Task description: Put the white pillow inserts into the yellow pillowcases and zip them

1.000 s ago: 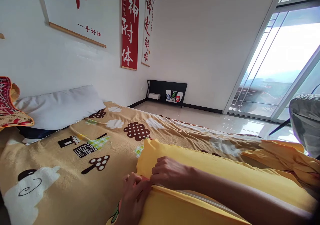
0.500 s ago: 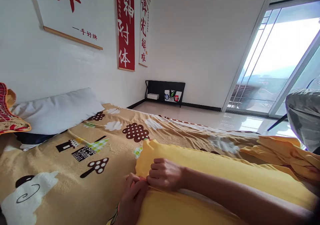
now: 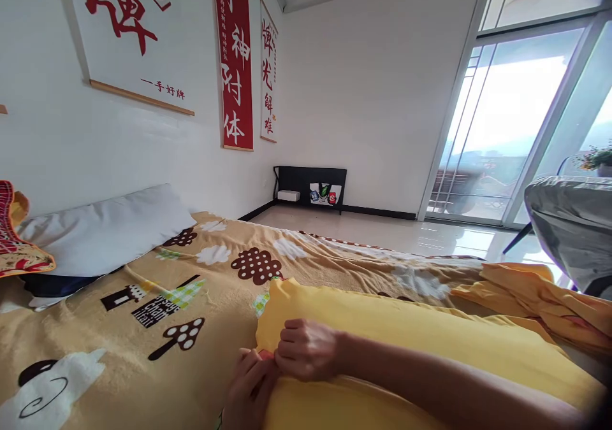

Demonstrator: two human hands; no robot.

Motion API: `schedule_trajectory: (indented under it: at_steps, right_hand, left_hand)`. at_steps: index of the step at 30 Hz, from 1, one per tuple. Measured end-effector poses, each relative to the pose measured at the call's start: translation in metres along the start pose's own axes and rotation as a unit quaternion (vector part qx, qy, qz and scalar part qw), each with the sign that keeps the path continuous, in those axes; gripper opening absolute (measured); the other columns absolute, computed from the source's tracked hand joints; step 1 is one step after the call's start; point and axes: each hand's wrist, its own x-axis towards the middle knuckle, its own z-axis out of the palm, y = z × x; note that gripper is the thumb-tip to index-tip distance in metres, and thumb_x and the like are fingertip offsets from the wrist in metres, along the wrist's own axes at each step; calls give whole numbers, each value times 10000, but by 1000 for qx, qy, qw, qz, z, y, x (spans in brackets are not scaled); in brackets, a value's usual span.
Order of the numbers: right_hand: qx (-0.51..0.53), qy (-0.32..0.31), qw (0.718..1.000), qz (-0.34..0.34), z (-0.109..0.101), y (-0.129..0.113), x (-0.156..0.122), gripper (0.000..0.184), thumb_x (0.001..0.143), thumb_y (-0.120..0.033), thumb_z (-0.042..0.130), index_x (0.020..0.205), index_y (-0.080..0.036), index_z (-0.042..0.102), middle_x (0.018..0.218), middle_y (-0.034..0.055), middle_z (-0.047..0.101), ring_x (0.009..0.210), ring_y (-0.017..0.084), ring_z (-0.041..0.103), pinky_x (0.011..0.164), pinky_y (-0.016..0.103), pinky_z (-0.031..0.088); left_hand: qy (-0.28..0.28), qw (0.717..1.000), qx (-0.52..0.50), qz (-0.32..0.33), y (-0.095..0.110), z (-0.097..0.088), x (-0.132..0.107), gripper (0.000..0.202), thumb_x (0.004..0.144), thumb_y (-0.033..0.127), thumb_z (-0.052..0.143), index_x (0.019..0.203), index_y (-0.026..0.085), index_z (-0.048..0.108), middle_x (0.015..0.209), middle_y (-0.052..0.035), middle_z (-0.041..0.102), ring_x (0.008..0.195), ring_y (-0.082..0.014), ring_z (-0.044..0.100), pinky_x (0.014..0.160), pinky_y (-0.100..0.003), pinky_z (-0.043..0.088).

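A plump yellow pillowcase (image 3: 406,322) lies across the bed in front of me, with a wavy edge at its left end. My right hand (image 3: 308,350) is curled into a fist around the fabric near that end, the forearm resting along the yellow cloth. Right beside it, my left hand (image 3: 251,382) pinches the same edge, fingers bent and close to the right hand. A small reddish-orange bit of cloth shows between the two hands. Below them, another yellow part of the case spreads toward me. The fingertips of both hands are hidden in the fabric.
Under the pillowcase lies a tan patterned blanket (image 3: 191,379). A grey-white pillow (image 3: 109,232) rests by the left wall, near a red patterned cloth (image 3: 23,245). Crumpled orange-yellow fabric (image 3: 535,296) lies at right, before a grey covered chair (image 3: 568,226). A black low shelf (image 3: 296,181) stands in the far corner.
My view has tilted slightly up, so the room and bed sit lower in the picture. Both hands keep their hold on the pillowcase edge, with little visible movement.
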Motion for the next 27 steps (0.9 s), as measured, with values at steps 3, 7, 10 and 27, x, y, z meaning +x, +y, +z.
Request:
schedule_trajectory:
  at_steps: [3,7,10,27]
  right_hand:
    - [-26,-4,999,33,-4,-2,0,314,920,-175,493,606,-164,496,528,-37,423,505,104,355,506,281,204]
    - [-40,-95,991,81,-32,-5,-9,258,909,-167,480,652,-170,510,553,-27,481,521,116,383,531,291,237]
    - [-8,-197,965,174,-70,-16,-35,232,924,-200,464,704,-177,536,634,-5,561,575,128,443,575,296,297]
    - [133,-236,659,702,-248,-109,-218,143,812,-266,501,686,-204,472,694,-12,546,622,133,442,573,260,332]
  left_hand:
    - [0,999,-38,-22,3,-1,2,267,891,302,541,665,192,631,596,-3,522,610,-112,489,570,-181,440]
    - [5,985,-115,-129,7,-2,4,237,835,407,605,796,179,655,596,16,513,564,-104,514,540,-181,451]
    - [22,958,-171,-229,7,-2,5,387,796,504,621,980,164,636,602,34,473,568,-113,520,531,-190,459]
    - [-297,954,-35,-16,66,-9,65,280,844,445,502,740,188,543,798,-47,560,766,-189,516,720,-299,441]
